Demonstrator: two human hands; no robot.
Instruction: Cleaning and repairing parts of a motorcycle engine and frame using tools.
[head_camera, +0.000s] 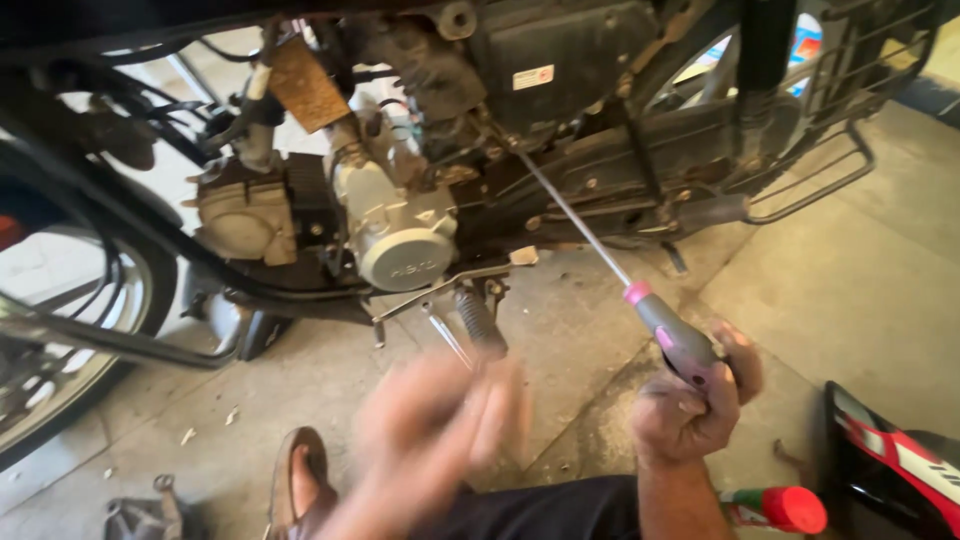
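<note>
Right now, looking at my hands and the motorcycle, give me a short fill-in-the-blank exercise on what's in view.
1. The right hand grips a long screwdriver with a grey and ____ handle.
2. The screwdriver's shaft reaches up toward the motorcycle's ____, whose silver cover shows.
3. The left hand looks ____ from motion, so its grip cannot be told.
4. By the right forearm lies a can with a ____ cap.

Missing words: pink; engine; blurred; red

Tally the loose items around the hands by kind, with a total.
Screwdrivers: 1, long, grey-and-pink handle, held in the right hand.
Red-capped cans: 1, lying on the floor.
Brown shoes: 1.
Blurred thin metal tools: 1, at the left hand.
Total: 4
</note>
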